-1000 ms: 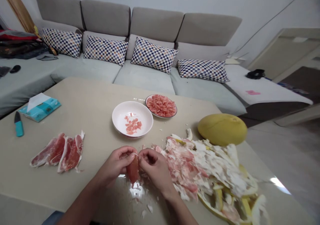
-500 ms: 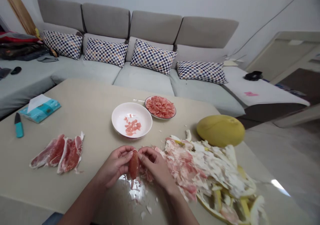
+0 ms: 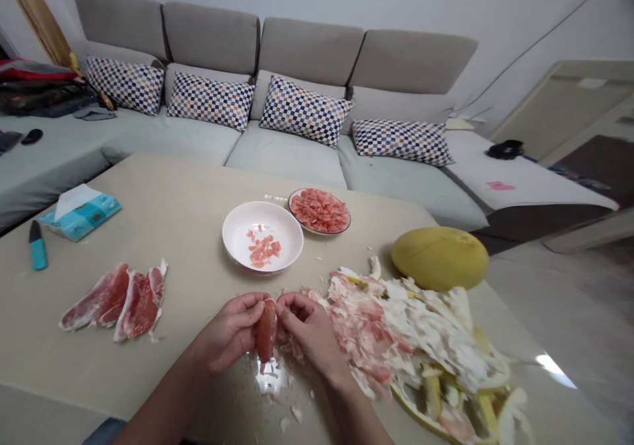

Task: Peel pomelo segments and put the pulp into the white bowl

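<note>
A red pomelo segment (image 3: pixel 266 334) hangs upright between my two hands, above the table's near side. My left hand (image 3: pixel 230 331) pinches its upper left side between thumb and fingers. On the other side, the fingertips of my right hand (image 3: pixel 310 329) are closed at its top edge, by the pale membrane. Just beyond my hands is a white bowl (image 3: pixel 238 234) with some pieces of pink pulp (image 3: pixel 264 250) in it. Several unpeeled pomelo segments (image 3: pixel 141 303) lie to the left. A heap of membrane and rind (image 3: pixel 396 333) spreads out right of my right hand.
Behind the bowl, a dark-rimmed plate (image 3: pixel 348 227) is piled with pink pulp. A whole yellow pomelo (image 3: pixel 438 258) sits at the right. A teal-handled knife (image 3: pixel 37 247) and a tissue pack (image 3: pixel 84 214) lie at the left. A grey sofa (image 3: pixel 287 154) stands beyond the table (image 3: pixel 183 187).
Both hands stay nearly in place, still holding the pomelo segment. It sits very slightly lower in view. The camera view has shifted a little.
</note>
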### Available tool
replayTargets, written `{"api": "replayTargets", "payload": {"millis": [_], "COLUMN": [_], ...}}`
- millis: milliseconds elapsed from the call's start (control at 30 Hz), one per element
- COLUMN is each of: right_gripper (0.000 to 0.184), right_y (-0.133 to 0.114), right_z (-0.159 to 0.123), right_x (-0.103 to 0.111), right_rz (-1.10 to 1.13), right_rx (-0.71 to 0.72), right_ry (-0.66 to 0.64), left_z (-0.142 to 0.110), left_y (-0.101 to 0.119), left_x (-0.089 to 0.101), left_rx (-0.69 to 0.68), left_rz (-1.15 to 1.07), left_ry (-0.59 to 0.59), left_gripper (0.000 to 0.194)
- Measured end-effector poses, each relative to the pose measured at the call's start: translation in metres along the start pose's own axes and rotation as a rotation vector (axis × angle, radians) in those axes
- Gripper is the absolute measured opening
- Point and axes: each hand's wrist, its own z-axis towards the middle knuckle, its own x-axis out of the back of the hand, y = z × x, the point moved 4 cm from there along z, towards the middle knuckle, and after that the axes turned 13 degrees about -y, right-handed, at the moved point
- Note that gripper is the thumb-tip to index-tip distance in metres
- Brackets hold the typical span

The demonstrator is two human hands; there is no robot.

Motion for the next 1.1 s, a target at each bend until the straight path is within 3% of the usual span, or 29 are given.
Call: {"api": "replayTargets", "payload": {"millis": [267,500,700,1100], "right_gripper": [0.035,0.030,0.030,0.032], "right_y": [-0.001,-0.004,-0.002,-0.001], "right_z": [0.001,0.000,-0.002,-0.005], "right_x": [0.003,-0.008,-0.010,-0.009], "right_rz": [0.059,0.089,0.068,0.055], "right_rx": [-0.002,0.037,0.041,0.102], "right_ry": [0.041,-0.096,-0.085,-0.018], "left_z": [0.003,-0.002,-0.002,-0.001], "left_y": [-0.001,0.004,0.009,0.011], "left_x": [-0.002,-0.001,-0.005,-0.010], "left_rx": [-0.047,-0.118,-0.117,-0.151], "left_rz": [-0.057,0.320,0.450,0.462], "left_ry": [-0.049,0.084,0.113,0.213], "left_gripper": [0.021,0.047,0.029,0.023]}}
